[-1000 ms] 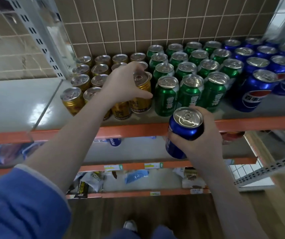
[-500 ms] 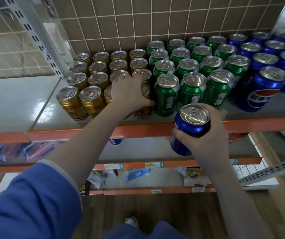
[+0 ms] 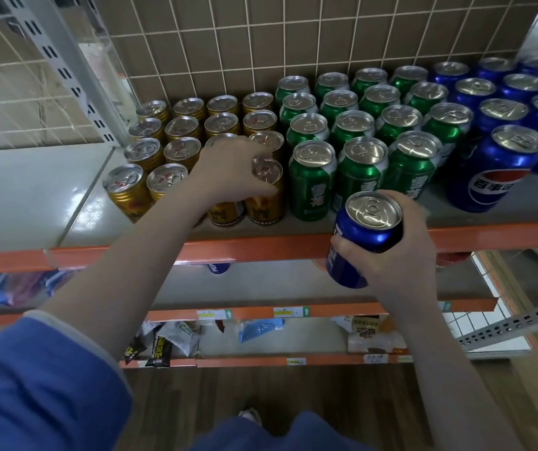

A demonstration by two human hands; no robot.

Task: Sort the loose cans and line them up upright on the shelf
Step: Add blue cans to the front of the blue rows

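Note:
The top shelf (image 3: 75, 203) carries upright cans in blocks: gold cans (image 3: 183, 125) at the left, green cans (image 3: 358, 125) in the middle, blue cans (image 3: 502, 109) at the right. My left hand (image 3: 228, 170) rests over the front row of gold cans, its fingers closed around the top of a gold can (image 3: 266, 196) that stands on the shelf beside a green can (image 3: 311, 183). Below the shelf's orange front edge, my right hand (image 3: 401, 252) grips a blue can (image 3: 363, 236) upright.
An orange beam (image 3: 261, 247) fronts the shelf. Bare shelf surface lies left of the gold cans and in front of the blue ones. A grey upright post (image 3: 65, 70) and wire mesh stand at the left. Lower shelves hold snack packets (image 3: 163, 343). The wall behind is tiled.
My left hand has lowered the gold can into the front row beside the green cans and stays on it. My right hand has kept the blue can at about the same place.

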